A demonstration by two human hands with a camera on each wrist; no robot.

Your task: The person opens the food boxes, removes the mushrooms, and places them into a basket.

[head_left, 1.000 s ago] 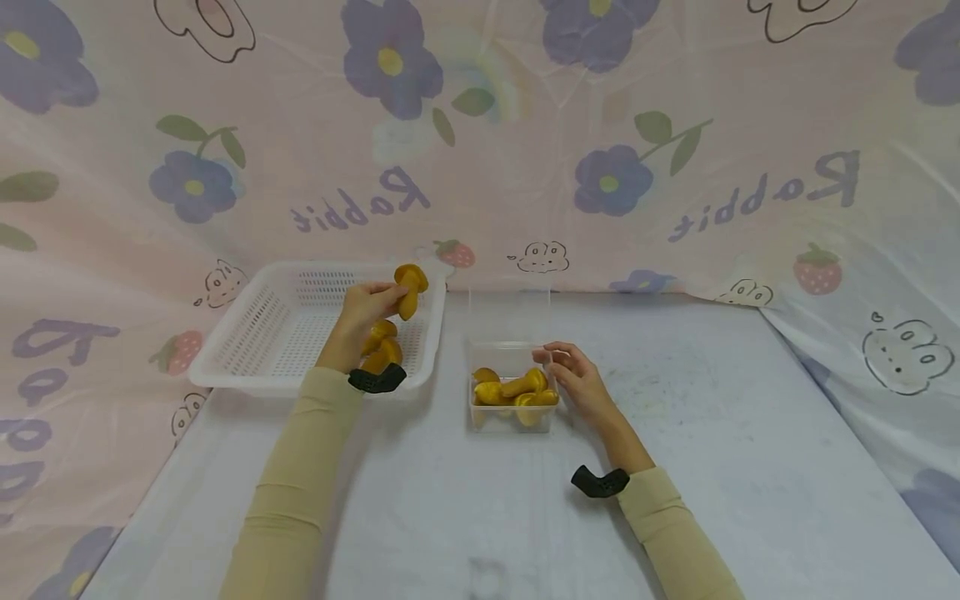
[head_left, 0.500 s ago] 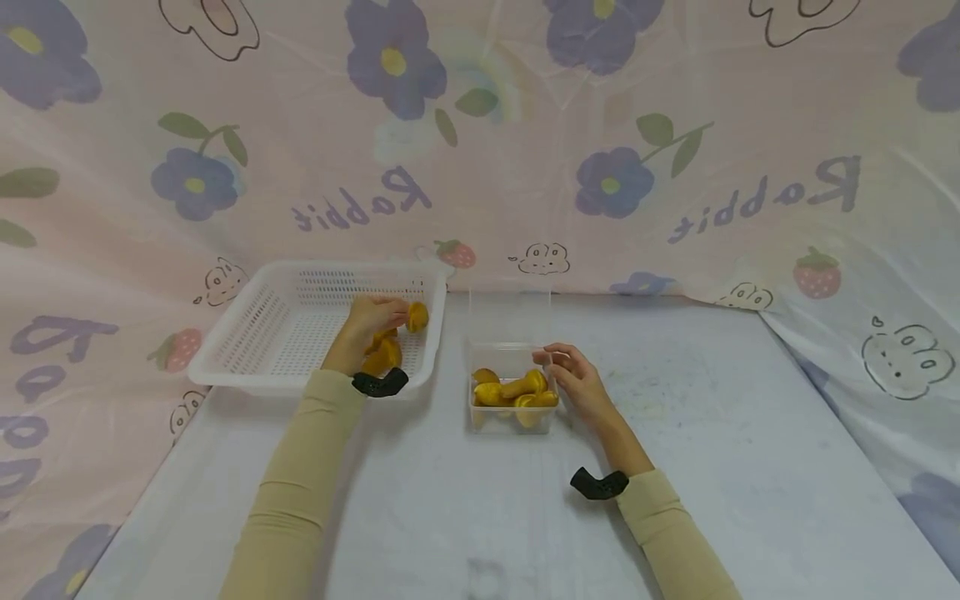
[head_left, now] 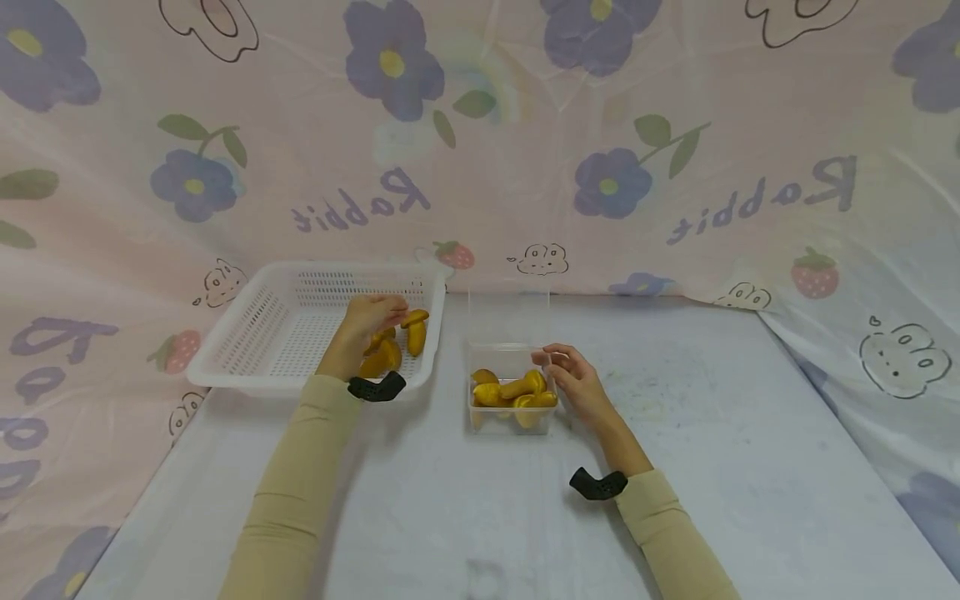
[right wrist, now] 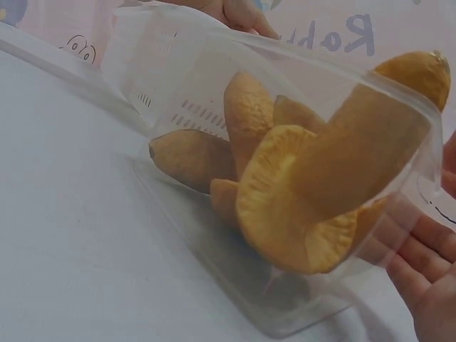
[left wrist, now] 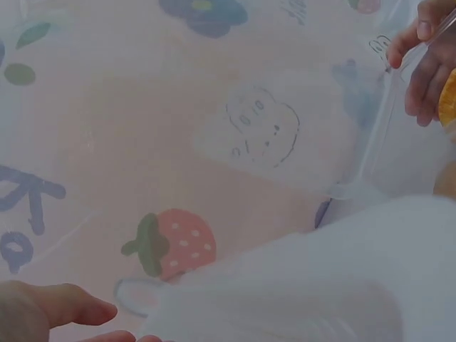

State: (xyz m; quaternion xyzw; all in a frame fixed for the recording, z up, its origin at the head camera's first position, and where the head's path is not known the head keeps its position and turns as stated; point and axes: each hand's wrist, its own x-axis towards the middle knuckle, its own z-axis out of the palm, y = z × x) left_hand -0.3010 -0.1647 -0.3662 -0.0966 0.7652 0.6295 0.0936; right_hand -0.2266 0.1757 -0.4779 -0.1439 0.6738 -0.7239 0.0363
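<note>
My left hand (head_left: 371, 321) reaches into the white perforated basket (head_left: 300, 265), fingertips right beside the cap of a yellow-brown mushroom (head_left: 416, 337). That mushroom stands cap-up near the basket's right wall; more mushrooms (head_left: 382, 357) lie below the hand, partly hidden by it. In the left wrist view, thumb (left wrist: 89, 310) and fingertips are apart with nothing visible between them. My right hand (head_left: 581, 383) touches the right side of a clear plastic box (head_left: 513, 425), its fingers (right wrist: 420, 263) fairly straight along the wall. Several mushrooms (right wrist: 292, 206) fill the box, one stem poking above the rim.
The box's clear lid (head_left: 510, 315) stands raised behind it. A pale cloth covers the table (head_left: 720, 450), and a patterned curtain (head_left: 517, 150) hangs close behind the basket and box. Each wrist carries a black mount (head_left: 600, 485).
My left hand has lowered a mushroom from above the basket into it and let go; the mushroom now sits by the basket's right wall. My right hand and the box have stayed put.
</note>
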